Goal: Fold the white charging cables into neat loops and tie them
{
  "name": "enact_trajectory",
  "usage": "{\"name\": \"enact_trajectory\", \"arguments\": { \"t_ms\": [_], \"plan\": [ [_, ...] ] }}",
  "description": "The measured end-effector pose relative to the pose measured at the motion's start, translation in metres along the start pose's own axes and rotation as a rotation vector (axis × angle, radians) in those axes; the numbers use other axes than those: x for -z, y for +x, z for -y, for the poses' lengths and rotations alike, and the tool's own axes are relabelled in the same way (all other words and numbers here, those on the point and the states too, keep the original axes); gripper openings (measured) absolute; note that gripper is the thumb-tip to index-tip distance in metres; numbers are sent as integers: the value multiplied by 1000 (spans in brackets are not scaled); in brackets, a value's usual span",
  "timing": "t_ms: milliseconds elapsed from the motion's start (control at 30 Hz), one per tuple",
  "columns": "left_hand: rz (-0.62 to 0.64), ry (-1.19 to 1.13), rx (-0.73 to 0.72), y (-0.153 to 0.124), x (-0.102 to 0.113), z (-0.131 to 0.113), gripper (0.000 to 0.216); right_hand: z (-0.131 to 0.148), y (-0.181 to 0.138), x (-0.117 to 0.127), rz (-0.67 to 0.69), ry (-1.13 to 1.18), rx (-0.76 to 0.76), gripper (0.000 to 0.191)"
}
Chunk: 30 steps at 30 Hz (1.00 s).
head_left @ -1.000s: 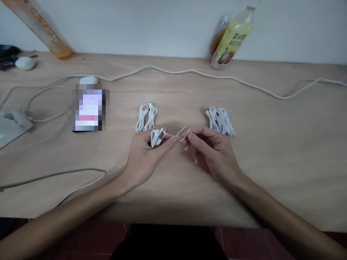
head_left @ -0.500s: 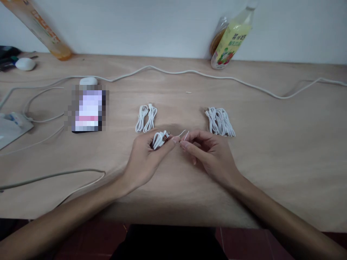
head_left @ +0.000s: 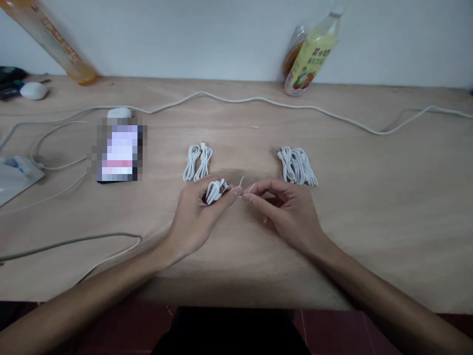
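Observation:
A coiled white USB cable (head_left: pixel 214 191) rests in the crook of my left hand (head_left: pixel 197 212), between thumb and palm, its metal plug pointing right. The thumb and forefinger of that hand also pinch a thin white twist tie (head_left: pixel 241 181). My right hand (head_left: pixel 284 207) is closed in a pinch on the other end of the tie, fingertips almost touching the left ones. Beyond my left hand lie two bundled white cables (head_left: pixel 198 161) side by side. A group of several more bundled cables (head_left: pixel 297 166) sits past my right hand.
A loose twist tie (head_left: pixel 254 127) lies mid-table. One long white cord (head_left: pixel 229 100) crosses the table's back. At left are a blurred phone (head_left: pixel 120 153), a white case (head_left: pixel 119 113) and an orange drink bottle (head_left: pixel 79 74). A yellow-green bottle (head_left: pixel 312 61) leans against the wall.
The tie's ends have shifted between my fingertips, the left end now standing more upright. Both hands stay nearly in place, and the whole view has shifted slightly.

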<state>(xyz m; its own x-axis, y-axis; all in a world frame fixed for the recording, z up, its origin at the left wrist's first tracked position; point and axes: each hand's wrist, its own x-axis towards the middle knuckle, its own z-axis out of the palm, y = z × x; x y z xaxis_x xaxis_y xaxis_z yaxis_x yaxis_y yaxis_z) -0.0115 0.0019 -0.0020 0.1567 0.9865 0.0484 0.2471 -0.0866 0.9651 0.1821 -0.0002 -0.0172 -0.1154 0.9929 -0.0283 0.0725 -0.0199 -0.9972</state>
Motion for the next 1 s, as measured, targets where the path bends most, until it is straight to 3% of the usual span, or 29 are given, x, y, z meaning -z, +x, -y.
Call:
{"name": "enact_trajectory", "arguments": {
  "t_ms": [267, 1000],
  "plan": [
    [-15, 16, -28, -1, 1, 3, 15, -1, 4, 3, 57, 161, -88, 17],
    [-25, -13, 63, 2, 0, 2, 20, -7, 4, 5, 95, 149, -67, 15]
  ]
}}
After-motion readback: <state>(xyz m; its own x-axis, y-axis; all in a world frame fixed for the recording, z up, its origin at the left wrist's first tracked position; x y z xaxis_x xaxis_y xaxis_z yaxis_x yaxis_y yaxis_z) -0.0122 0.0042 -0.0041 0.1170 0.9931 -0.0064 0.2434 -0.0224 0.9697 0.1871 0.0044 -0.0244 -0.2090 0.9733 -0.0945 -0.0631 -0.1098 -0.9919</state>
